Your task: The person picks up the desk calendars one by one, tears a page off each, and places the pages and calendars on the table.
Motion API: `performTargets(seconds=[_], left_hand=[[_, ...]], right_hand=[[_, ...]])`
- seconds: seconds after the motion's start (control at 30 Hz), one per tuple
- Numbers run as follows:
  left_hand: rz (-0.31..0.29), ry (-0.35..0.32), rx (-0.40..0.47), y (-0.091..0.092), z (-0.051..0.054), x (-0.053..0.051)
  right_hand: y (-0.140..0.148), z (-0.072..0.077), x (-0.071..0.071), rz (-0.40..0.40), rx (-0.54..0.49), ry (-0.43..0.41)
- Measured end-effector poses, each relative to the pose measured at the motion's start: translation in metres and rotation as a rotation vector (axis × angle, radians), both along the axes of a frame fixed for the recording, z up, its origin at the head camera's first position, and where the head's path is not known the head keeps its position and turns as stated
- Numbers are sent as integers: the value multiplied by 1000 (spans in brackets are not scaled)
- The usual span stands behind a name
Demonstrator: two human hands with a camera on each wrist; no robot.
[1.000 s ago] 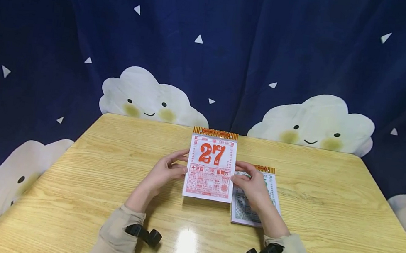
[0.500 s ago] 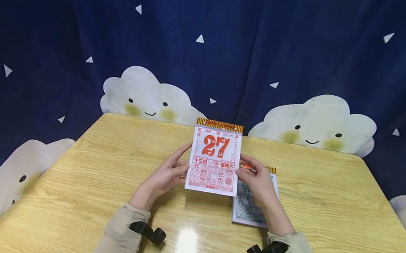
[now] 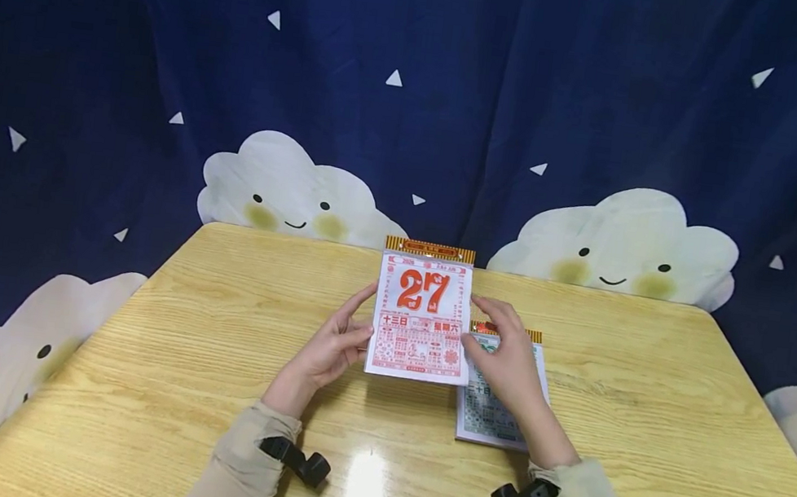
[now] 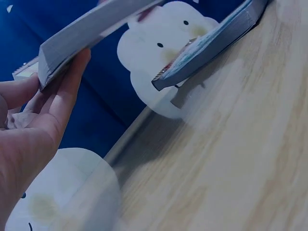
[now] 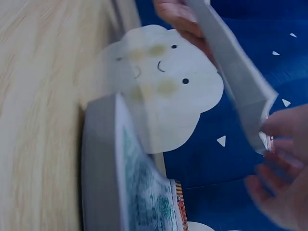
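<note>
Above the table (image 3: 198, 324), the red-printed calendar (image 3: 419, 348) faces you, long axis running upward, striped header (image 3: 430, 250) on top. Your left hand (image 3: 330, 347) pinches its left edge; your right hand (image 3: 509, 368) touches its right, any pinch unclear. It reads "27", "星期六", "十三日", "2026".

Beige sleeves (image 3: 241, 460); black straps (image 3: 280, 449), black wrist-worn cameras (image 3: 316, 469).

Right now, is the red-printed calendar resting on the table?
No, the left wrist view shows the red-printed calendar held clear above the table.
</note>
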State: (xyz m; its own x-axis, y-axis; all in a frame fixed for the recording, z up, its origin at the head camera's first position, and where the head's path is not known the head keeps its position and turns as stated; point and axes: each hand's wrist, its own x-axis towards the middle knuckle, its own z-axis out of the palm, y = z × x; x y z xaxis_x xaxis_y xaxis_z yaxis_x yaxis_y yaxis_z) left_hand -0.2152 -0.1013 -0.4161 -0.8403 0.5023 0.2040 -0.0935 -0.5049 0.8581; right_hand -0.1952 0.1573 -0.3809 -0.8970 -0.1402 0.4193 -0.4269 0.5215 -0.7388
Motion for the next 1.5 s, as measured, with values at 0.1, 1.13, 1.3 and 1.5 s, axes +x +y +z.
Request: performTargets(seconds=[0.1, 1.13, 1.3, 1.5], left_hand=[[3, -4, 5, 1, -1, 0], [-12, 0, 27, 1, -6, 1], [-5, 0, 28, 1, -5, 1], [8, 0, 14, 1, -5, 1]], right_hand=[[-2, 1, 1, 74, 96, 228], [-26, 5, 14, 307, 356, 412], [-28, 7, 15, 289, 269, 366], [-28, 14, 16, 308, 108, 191]])
